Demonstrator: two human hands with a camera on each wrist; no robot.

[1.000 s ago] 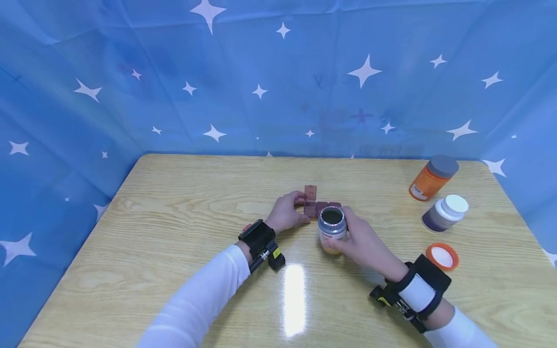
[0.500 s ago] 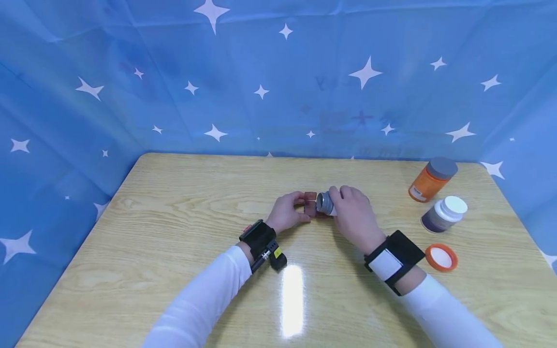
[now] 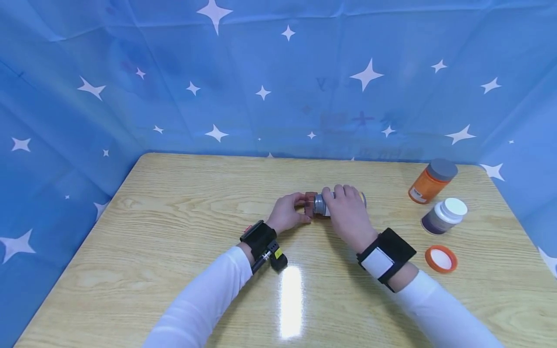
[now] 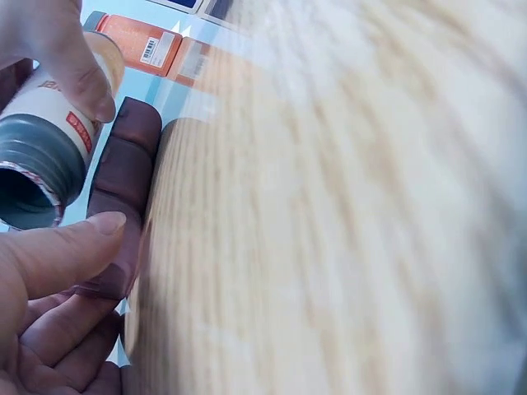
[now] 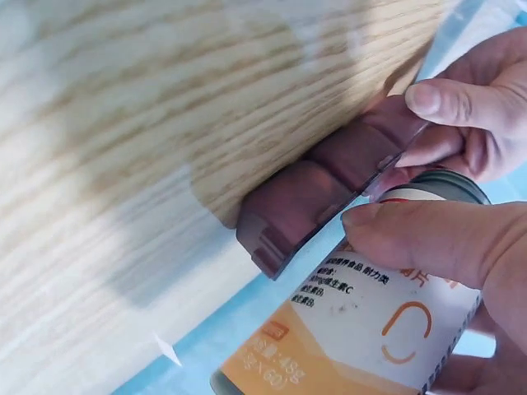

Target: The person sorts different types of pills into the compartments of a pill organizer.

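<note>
My left hand pinches the left end of a dark red translucent pill organizer between thumb and fingers. The organizer lies on the table in a row of several compartments, one lid raised at the held end. My right hand grips an uncapped vitamin C bottle with a white and orange label. Tipped onto its side, the bottle has its grey threaded mouth pointing left, close over the organizer's open end. The head view hides most of the bottle and organizer behind the right hand.
At the right, an orange bottle with a grey cap stands behind a white-capped bottle with a purple base. Nearer me, an orange cap lies with its white inside up. Blue star-patterned cloth borders the wooden table.
The right hand has swung the bottle from upright, right of the organizer, to lying sideways with its mouth leftward at the open compartment. The left hand keeps its place on the organizer.
</note>
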